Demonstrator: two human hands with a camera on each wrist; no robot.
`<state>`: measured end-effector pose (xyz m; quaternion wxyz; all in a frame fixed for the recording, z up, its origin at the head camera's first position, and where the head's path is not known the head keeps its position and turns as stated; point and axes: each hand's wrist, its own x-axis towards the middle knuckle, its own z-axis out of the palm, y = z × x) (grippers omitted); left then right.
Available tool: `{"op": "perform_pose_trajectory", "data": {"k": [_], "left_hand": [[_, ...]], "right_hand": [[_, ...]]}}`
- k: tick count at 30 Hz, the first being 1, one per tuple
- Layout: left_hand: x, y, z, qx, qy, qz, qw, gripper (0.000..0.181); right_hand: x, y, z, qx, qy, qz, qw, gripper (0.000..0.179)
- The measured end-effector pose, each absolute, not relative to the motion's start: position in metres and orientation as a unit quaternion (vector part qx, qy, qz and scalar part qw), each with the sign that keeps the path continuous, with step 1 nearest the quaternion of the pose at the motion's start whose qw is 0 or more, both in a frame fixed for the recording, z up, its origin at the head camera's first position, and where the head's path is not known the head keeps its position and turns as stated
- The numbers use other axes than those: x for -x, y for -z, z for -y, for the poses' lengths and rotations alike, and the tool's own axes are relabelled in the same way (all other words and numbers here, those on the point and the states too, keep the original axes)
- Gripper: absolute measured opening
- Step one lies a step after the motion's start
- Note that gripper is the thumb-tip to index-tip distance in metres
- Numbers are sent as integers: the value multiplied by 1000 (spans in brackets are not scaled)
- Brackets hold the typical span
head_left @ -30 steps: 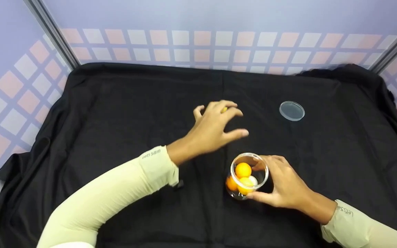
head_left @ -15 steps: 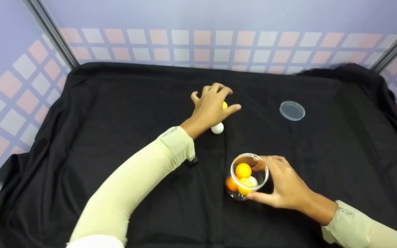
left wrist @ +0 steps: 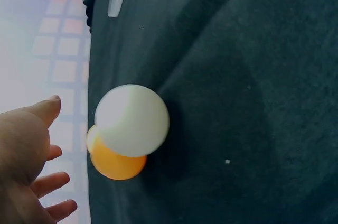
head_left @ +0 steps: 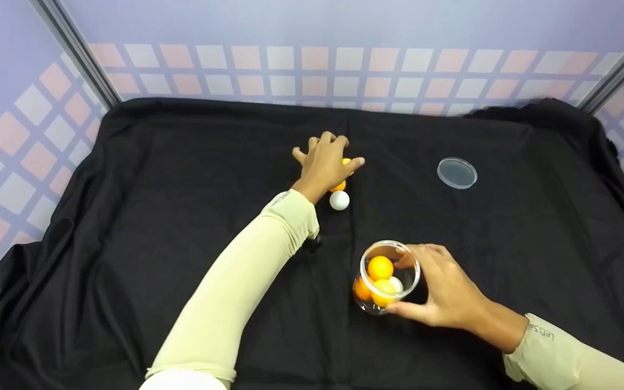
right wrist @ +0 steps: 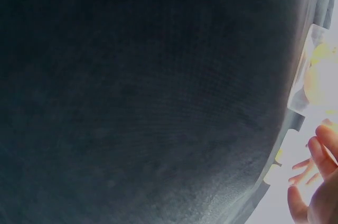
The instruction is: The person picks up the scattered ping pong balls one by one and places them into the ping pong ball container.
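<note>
My left hand (head_left: 324,165) reaches over loose ping-pong balls at mid-table, fingers spread and slightly bent. A yellow ball (head_left: 347,165) shows between its thumb and fingers; whether they touch it I cannot tell. Just nearer lie an orange ball (head_left: 339,186), partly hidden by the hand, and a white ball (head_left: 339,200). In the left wrist view the white ball (left wrist: 132,121) overlaps the orange ball (left wrist: 117,165), beside the hand (left wrist: 24,166). My right hand (head_left: 447,284) grips a clear, lidless jar (head_left: 369,307) by its side, slightly tilted, with several orange, yellow and white balls (head_left: 381,267) inside.
A round clear lid (head_left: 457,173) lies flat at the back right. Black cloth (head_left: 225,162) covers the table, wrinkled along its left side. Behind stands a panel wall (head_left: 268,65) with pink and white squares, with metal posts at the corners.
My left hand has moved from near the jar toward the back, then slightly left, uncovering the white ball and part of the orange one. The right hand and jar stay in place.
</note>
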<state>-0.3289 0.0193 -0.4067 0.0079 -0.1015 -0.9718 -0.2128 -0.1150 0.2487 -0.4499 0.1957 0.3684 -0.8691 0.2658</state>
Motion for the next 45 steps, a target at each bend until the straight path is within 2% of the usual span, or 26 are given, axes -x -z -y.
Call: {"op": "perform_pose_trajectory", "data": {"k": [13, 23, 36, 45], "left_hand": [[336, 426, -24, 79, 181, 980, -8, 51], [334, 430, -23, 70, 156, 985, -8, 51], [333, 426, -22, 74, 177, 981, -15, 49], [326, 403, -15, 102, 217, 971, 17, 47]], "right_hand": [[115, 451, -248, -374, -265, 866, 201, 90], [115, 451, -247, -376, -266, 864, 203, 89], [114, 451, -247, -369, -263, 867, 208, 89], [114, 449, -247, -363, -261, 872, 199, 89]]}}
